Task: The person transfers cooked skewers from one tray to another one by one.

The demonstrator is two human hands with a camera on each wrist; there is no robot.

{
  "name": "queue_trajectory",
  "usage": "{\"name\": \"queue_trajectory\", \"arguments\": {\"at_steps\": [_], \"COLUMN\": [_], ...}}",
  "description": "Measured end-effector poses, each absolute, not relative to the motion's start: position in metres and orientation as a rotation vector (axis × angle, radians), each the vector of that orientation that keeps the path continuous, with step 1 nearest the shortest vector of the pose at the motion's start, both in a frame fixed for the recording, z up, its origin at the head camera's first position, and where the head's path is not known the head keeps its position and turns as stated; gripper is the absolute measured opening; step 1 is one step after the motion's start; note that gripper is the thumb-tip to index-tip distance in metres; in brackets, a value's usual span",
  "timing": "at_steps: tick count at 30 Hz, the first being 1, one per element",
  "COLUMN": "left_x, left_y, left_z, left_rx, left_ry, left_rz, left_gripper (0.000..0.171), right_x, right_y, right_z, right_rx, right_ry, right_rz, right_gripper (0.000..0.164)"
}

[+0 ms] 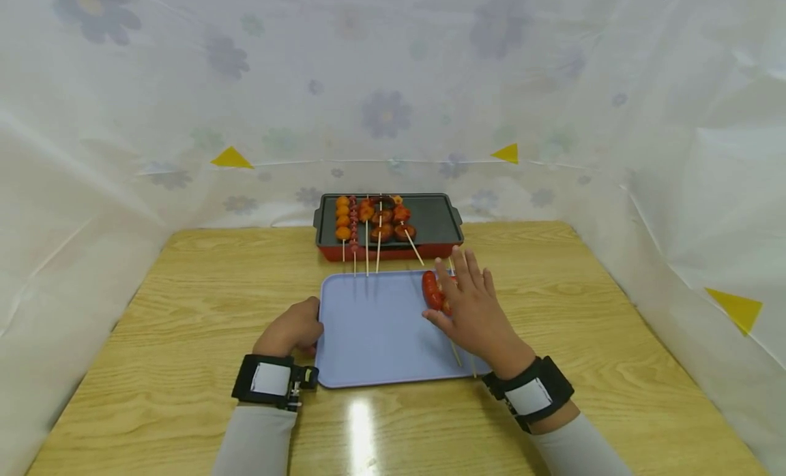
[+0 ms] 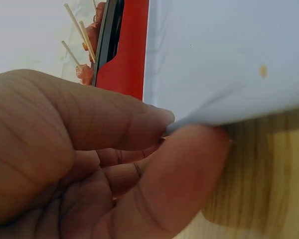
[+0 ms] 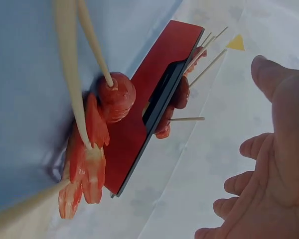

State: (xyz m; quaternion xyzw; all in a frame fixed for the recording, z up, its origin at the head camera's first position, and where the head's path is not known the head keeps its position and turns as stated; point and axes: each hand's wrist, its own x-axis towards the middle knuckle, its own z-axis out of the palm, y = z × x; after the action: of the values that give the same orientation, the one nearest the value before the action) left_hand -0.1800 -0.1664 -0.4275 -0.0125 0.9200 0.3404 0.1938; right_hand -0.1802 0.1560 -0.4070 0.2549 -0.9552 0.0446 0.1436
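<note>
A pale blue tray (image 1: 374, 333) lies on the table in front of the grill. My left hand (image 1: 296, 327) pinches its left edge; the left wrist view shows thumb (image 2: 134, 119) and finger meeting at the rim. Over the tray's right side hovers my right hand (image 1: 473, 312), fingers spread and holding nothing. Partly hidden beneath it are skewers on the tray, one a red sausage (image 1: 432, 290). The right wrist view shows that sausage skewer (image 3: 117, 97) beside a skewer of red-and-white pieces (image 3: 89, 164), apart from the hand.
Behind the tray stands a red grill with a black plate (image 1: 430, 217). On its left and middle lie several skewers, including orange balls (image 1: 342, 217) and brown round pieces (image 1: 382, 232); their sticks overhang the front. A flowered white sheet (image 1: 387, 87) surrounds the wooden table (image 1: 202, 312).
</note>
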Motion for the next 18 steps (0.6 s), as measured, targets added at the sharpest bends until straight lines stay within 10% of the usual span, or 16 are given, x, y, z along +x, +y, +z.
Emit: {"name": "queue_trajectory", "arguments": {"at_steps": [18], "left_x": [-0.181], "left_y": [-0.166], "left_z": [-0.430], "left_rx": [-0.053], "left_ry": [2.576], "left_rz": [0.969], "left_gripper": [0.037], "right_x": [-0.238], "right_y": [0.123], "right_z": [-0.372], "right_rx": [0.723], "right_ry": [-2.893], "right_rz": [0.026], "right_gripper": [0.081]}}
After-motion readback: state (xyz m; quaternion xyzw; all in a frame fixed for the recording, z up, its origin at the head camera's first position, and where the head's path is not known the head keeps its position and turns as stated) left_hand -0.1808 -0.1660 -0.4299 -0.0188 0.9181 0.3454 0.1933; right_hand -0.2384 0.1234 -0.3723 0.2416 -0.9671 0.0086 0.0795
